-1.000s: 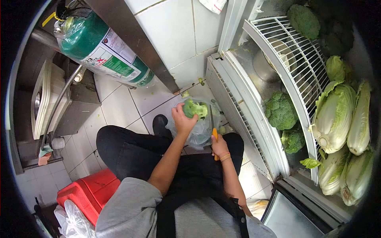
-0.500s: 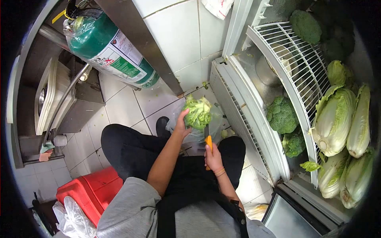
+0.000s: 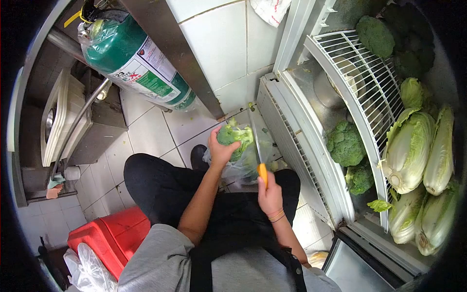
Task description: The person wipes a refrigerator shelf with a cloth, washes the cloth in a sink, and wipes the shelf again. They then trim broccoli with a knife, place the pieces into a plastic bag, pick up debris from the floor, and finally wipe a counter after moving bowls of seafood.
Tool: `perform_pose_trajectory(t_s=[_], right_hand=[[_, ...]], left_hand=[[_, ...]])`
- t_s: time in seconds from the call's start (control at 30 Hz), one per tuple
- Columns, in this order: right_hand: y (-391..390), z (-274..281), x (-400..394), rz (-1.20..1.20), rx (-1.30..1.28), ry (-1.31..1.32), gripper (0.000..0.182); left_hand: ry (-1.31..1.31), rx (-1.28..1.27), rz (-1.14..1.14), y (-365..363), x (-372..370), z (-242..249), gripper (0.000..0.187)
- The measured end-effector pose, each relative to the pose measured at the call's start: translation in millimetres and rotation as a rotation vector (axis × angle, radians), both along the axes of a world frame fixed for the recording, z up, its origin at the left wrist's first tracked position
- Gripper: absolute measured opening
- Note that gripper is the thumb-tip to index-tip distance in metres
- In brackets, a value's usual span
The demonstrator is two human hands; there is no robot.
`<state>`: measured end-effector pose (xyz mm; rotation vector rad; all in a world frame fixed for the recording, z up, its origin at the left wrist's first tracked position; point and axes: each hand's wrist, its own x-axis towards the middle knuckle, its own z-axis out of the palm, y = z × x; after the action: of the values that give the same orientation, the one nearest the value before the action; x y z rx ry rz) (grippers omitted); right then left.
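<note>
My left hand (image 3: 222, 149) is closed round a head of broccoli (image 3: 235, 138), its pale cut stems turned to the right. In my right hand (image 3: 270, 193) is the orange handle of a knife (image 3: 262, 173). The long blade points away from me and stands upright in view, right beside the broccoli's cut side. Beneath the broccoli, between my knees, a clear plastic bag (image 3: 228, 170) lies spread out, partly hidden by my left hand and the broccoli.
On my right an opened fridge holds a white wire shelf (image 3: 340, 73), more broccoli (image 3: 346, 142) and several long cabbages (image 3: 409, 146). A green cylinder (image 3: 131, 58) leans at upper left. Behind my left side sits a red bin (image 3: 109, 238). Scraps dot the tiled floor (image 3: 146, 126).
The broccoli has turned in my left hand, which has shifted slightly left. My right hand has moved a little right, and the knife blade has swung up into clear view beside the broccoli.
</note>
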<state>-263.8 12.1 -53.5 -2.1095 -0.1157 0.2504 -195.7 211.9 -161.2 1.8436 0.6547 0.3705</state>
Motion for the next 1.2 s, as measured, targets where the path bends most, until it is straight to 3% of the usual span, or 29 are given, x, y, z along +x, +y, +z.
perform_pose_trajectory(t_s=[0.1, 0.17, 0.23, 0.27, 0.33, 0.4, 0.47, 0.57, 0.63, 0.73, 0.8, 0.87, 0.93, 1.0, 1.1, 1.17, 1.2], right_hand=[[2, 49, 17, -0.132, 0.197, -0.063, 0.027], [4, 40, 16, -0.210, 0.317, -0.170, 0.026], [16, 18, 17, -0.099, 0.078, -0.194, 0.024], [16, -6, 15, 0.084, -0.247, 0.139, 0.032], [7, -67, -10, 0.191, -0.266, 0.218, 0.036], [1, -84, -26, 0.274, -0.247, 0.209, 0.036], [-1, -72, -35, 0.089, -0.213, 0.363, 0.038], [-8, -63, -32, -0.031, -0.120, 0.289, 0.040], [-12, -92, -36, -0.079, 0.010, 0.075, 0.041], [-14, -97, -37, -0.036, -0.061, 0.274, 0.040], [-13, -91, -36, -0.024, -0.036, 0.340, 0.043], [-7, -97, -38, -0.050, -0.023, 0.289, 0.043], [0, -95, -39, -0.067, 0.016, 0.265, 0.044], [5, -84, -37, -0.074, 0.019, 0.251, 0.043], [12, -85, -38, -0.068, 0.028, 0.245, 0.043], [12, -79, -36, -0.049, 0.025, 0.268, 0.042], [10, -73, -38, -0.071, 0.042, 0.207, 0.039]], left_hand=[[0.009, 0.016, -0.013, -2, -5, 13, 0.073], [-0.006, 0.013, -0.020, -1, -2, 17, 0.073], [-0.024, 0.062, -0.032, -4, -2, 20, 0.063], [-0.035, 0.059, -0.032, -8, -1, 31, 0.063], [-0.145, -0.666, -0.141, -14, -2, 76, 0.053], [-0.194, -0.689, -0.195, -16, 3, 109, 0.052], [-0.245, -0.676, -0.250, -19, -1, 142, 0.053], [-0.312, -0.684, -0.297, -12, 8, 168, 0.056], [-0.391, -0.686, -0.405, -20, 23, 200, 0.067], [-0.592, -0.697, -0.632, -50, 52, 259, 0.076], [-0.767, -0.080, -0.719, -81, 84, 304, 0.083], [-0.800, 0.185, -0.806, -131, 121, 340, 0.084], [-1.007, 0.564, -0.886, -184, 163, 362, 0.082], [-0.917, 0.702, -0.872, -240, 195, 361, 0.078], [-0.864, 0.869, -0.828, -297, 249, 319, 0.075], [-0.992, 1.143, -0.936, -313, 275, 286, 0.066], [-0.939, 1.092, -0.916, -323, 278, 283, 0.063]])
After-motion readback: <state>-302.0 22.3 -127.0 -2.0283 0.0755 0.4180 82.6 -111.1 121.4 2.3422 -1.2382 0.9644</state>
